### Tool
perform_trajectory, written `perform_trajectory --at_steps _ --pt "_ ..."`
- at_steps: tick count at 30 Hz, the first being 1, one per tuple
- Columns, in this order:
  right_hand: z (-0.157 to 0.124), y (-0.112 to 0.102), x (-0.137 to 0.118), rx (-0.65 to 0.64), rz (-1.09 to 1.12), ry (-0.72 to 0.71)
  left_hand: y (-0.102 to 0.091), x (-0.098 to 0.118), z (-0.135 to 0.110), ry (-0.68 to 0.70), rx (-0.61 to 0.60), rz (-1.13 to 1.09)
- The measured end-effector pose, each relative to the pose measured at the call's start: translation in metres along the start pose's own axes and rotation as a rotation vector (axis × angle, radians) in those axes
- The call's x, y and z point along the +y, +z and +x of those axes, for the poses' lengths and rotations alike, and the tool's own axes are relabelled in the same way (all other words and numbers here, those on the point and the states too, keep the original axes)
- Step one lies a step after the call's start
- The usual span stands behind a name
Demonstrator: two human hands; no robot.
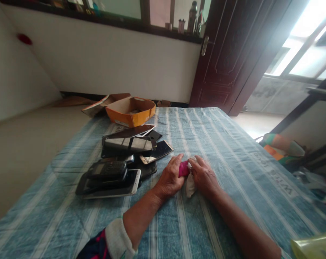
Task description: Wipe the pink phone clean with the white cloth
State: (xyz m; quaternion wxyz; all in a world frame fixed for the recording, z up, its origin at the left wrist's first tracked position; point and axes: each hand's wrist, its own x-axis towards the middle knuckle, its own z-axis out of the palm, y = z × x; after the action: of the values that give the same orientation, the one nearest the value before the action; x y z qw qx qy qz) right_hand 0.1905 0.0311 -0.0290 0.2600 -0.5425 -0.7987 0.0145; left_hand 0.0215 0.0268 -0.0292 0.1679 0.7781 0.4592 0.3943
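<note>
Over the middle of the striped cloth, my left hand (171,175) is closed around a small bright pink object (183,169). Fingers cover most of it, so its kind does not show. My right hand (205,177) is closed on a crumpled white cloth (190,185), pressing it against the pink object's right end. Part of the cloth hangs down below the fingers. Left of my hands lies a pile of mobile phones: a gold-edged phone (159,152) nearest them, a white-edged phone (134,182) at the front and a black handset with buttons (108,169) on top.
An orange cardboard box (130,117) with its lid folded back stands at the far left edge of the blue striped table cover (227,216). Yellow plastic packaging (315,246) lies at the near right corner. A dark red door (219,61) is behind.
</note>
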Motion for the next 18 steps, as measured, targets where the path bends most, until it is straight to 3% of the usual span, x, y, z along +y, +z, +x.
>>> perform_trajectory --at_steps 7,10,14,18 --pt "0.007 0.001 0.036 0.156 -0.099 -0.007 0.000 0.002 0.000 -0.022 -0.038 -0.032" --pt "0.012 -0.004 0.046 0.279 -0.071 0.019 -0.001 0.004 0.000 -0.031 -0.046 -0.044" --pt "0.017 -0.013 0.030 0.431 0.067 -0.013 -0.003 0.005 0.000 -0.042 -0.052 -0.065" --pt "0.010 -0.011 -0.006 0.256 0.185 -0.241 -0.004 0.004 -0.002 -0.034 -0.011 -0.068"
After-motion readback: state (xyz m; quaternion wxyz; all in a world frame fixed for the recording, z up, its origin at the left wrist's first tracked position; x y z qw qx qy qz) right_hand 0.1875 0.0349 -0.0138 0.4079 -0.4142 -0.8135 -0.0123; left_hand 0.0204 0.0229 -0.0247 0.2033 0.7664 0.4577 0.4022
